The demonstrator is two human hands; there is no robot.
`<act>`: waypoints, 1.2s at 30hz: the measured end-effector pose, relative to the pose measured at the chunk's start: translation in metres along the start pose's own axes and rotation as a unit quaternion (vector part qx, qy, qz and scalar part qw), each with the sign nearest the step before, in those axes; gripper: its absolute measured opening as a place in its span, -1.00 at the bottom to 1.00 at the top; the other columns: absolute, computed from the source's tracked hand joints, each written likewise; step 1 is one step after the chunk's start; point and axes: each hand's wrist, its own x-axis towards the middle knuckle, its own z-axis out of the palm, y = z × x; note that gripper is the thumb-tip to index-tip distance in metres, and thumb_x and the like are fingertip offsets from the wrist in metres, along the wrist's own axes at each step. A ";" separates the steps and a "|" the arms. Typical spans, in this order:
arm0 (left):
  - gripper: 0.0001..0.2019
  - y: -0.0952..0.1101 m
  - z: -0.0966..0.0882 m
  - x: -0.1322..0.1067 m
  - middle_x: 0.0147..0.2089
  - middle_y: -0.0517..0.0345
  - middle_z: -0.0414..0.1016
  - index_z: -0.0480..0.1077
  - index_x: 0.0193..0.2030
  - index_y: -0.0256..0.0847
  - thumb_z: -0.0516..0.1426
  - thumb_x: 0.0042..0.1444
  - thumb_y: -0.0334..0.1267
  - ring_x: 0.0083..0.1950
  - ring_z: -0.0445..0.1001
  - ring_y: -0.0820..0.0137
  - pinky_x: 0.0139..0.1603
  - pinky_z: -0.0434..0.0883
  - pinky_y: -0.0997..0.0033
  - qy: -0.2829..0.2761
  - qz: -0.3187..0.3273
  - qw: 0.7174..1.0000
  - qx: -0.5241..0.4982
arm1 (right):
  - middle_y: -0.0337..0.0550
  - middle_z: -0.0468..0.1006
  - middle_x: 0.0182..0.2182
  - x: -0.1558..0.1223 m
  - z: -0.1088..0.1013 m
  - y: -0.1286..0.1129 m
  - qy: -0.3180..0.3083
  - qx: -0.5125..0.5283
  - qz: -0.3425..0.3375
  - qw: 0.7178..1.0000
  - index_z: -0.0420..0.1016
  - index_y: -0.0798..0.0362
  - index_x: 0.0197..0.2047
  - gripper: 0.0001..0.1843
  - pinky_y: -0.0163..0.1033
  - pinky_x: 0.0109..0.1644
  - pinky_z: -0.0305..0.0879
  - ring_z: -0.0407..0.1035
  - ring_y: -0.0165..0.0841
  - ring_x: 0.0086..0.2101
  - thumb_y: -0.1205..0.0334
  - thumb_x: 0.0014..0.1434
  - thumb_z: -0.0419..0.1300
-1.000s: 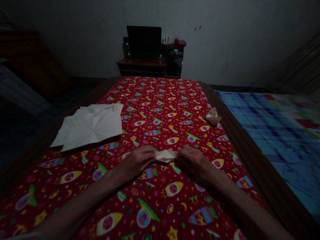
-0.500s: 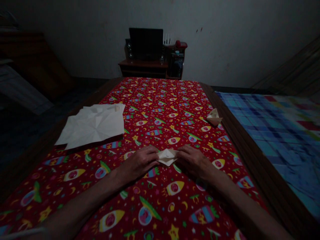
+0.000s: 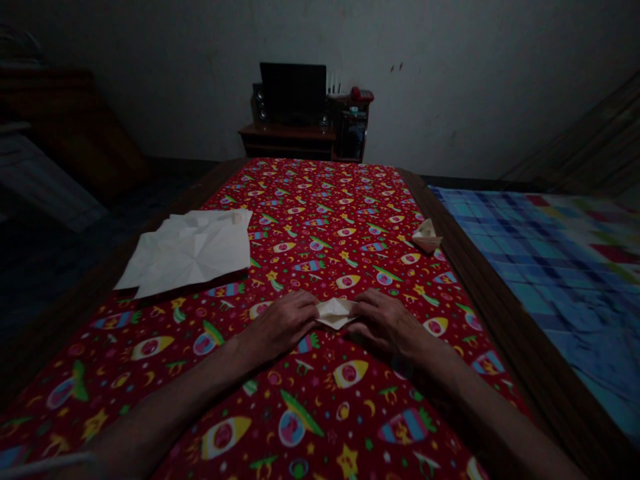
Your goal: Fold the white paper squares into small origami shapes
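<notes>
The fingers (image 3: pixel 306 307) of the left hand (image 3: pixel 287 322) and right hand (image 3: pixel 386 321) pinch opposite ends of a folded paper (image 3: pixel 335 311) over the red cloth (image 3: pixel 310 227); white sheets (image 3: pixel 200 250) lie to the left, another folded piece (image 3: pixel 427 238) right.

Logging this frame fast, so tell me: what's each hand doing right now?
Left hand: closed, holding one end of the folded paper.
Right hand: closed, holding the other end.
</notes>
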 end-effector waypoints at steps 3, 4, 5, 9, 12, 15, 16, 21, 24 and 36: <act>-0.81 0.001 0.000 0.001 -0.22 0.03 0.41 0.36 -0.25 -0.27 -0.05 0.28 -0.33 -0.19 0.38 0.38 -0.18 0.36 0.41 -0.005 0.003 1.000 -0.002 | -0.03 0.46 -0.26 0.003 0.001 -0.005 0.028 -0.001 0.031 0.999 0.42 0.07 -0.23 -0.79 -0.21 -0.19 0.29 0.33 -0.31 -0.24 0.12 0.25 0.06; -0.81 0.001 0.000 0.001 -0.23 0.02 0.41 0.36 -0.25 -0.27 -0.05 0.28 -0.33 -0.19 0.38 0.38 -0.19 0.36 0.42 -0.005 0.004 1.000 -0.004 | -0.02 0.47 -0.24 0.005 0.002 -0.007 0.039 -0.001 0.041 0.998 0.42 0.07 -0.24 -0.79 -0.21 -0.18 0.30 0.34 -0.30 -0.23 0.13 0.25 0.06; -0.80 0.002 0.000 0.001 -0.23 0.02 0.41 0.36 -0.25 -0.27 -0.06 0.29 -0.32 -0.19 0.38 0.38 -0.19 0.36 0.42 -0.005 0.004 1.000 -0.005 | -0.01 0.47 -0.22 0.006 0.003 -0.008 0.047 0.000 0.052 0.998 0.43 0.08 -0.23 -0.80 -0.20 -0.18 0.30 0.34 -0.30 -0.22 0.14 0.25 0.07; -0.81 0.002 0.000 0.001 -0.22 0.04 0.41 0.38 -0.23 -0.27 -0.01 0.28 -0.26 -0.18 0.39 0.39 -0.17 0.36 0.43 -0.007 -0.007 1.000 -0.024 | -0.03 0.51 -0.16 0.012 0.005 -0.015 0.055 0.019 0.091 0.994 0.51 0.06 -0.24 -0.80 -0.22 -0.18 0.33 0.40 -0.30 -0.21 0.15 0.22 0.11; -0.77 0.003 0.001 0.002 -0.25 0.07 0.41 0.39 -0.29 -0.27 -0.02 0.28 -0.23 -0.20 0.39 0.41 -0.18 0.36 0.45 0.013 -0.025 0.999 -0.034 | -0.06 0.56 -0.21 0.016 0.002 -0.022 0.046 0.028 0.106 0.993 0.56 0.04 -0.32 -0.72 -0.24 -0.22 0.34 0.44 -0.31 -0.26 0.10 0.23 0.08; -0.74 0.005 0.002 0.006 -0.30 0.07 0.43 0.39 -0.35 -0.27 -0.03 0.28 -0.25 -0.24 0.40 0.40 -0.19 0.36 0.41 0.035 -0.049 0.998 -0.007 | -0.04 0.56 -0.18 0.019 0.001 -0.027 0.036 0.004 0.090 0.995 0.58 0.05 -0.30 -0.77 -0.22 -0.20 0.34 0.44 -0.27 -0.24 0.12 0.18 0.15; -0.76 0.006 0.002 0.007 -0.31 0.07 0.44 0.38 -0.34 -0.27 -0.01 0.27 -0.24 -0.25 0.41 0.38 -0.19 0.36 0.39 0.038 -0.056 0.998 0.001 | -0.03 0.56 -0.18 0.020 0.001 -0.029 0.031 -0.001 0.092 0.995 0.58 0.05 -0.30 -0.80 -0.22 -0.22 0.34 0.45 -0.27 -0.25 0.15 0.16 0.17; -0.83 0.010 0.006 0.013 -0.16 0.06 0.46 0.38 -0.19 -0.23 0.14 0.14 -0.19 -0.12 0.40 0.29 -0.11 0.36 0.30 0.043 -0.085 0.995 0.010 | -0.03 0.56 -0.19 0.021 0.006 -0.033 0.028 0.009 0.124 0.992 0.56 0.07 -0.29 -0.83 -0.25 -0.24 0.35 0.45 -0.28 -0.27 0.39 0.07 0.15; -0.87 0.010 0.008 0.014 -0.11 0.06 0.45 0.42 -0.21 -0.21 0.13 0.14 -0.24 -0.08 0.40 0.29 -0.09 0.37 0.29 0.027 -0.090 0.996 0.011 | 0.00 0.55 -0.19 0.021 0.006 -0.034 0.008 0.014 0.118 0.993 0.55 0.10 -0.29 -0.73 -0.24 -0.23 0.36 0.45 -0.25 -0.26 0.52 -0.05 0.15; -0.89 0.004 0.006 0.016 -0.19 0.07 0.45 0.46 -0.32 -0.25 0.11 0.15 -0.32 -0.13 0.38 0.33 -0.09 0.35 0.32 0.001 -0.105 0.994 0.011 | 0.03 0.56 -0.20 0.016 0.011 -0.025 0.057 0.018 0.112 0.992 0.50 0.10 -0.40 -0.85 -0.27 -0.32 0.36 0.46 -0.28 -0.33 0.39 0.10 0.10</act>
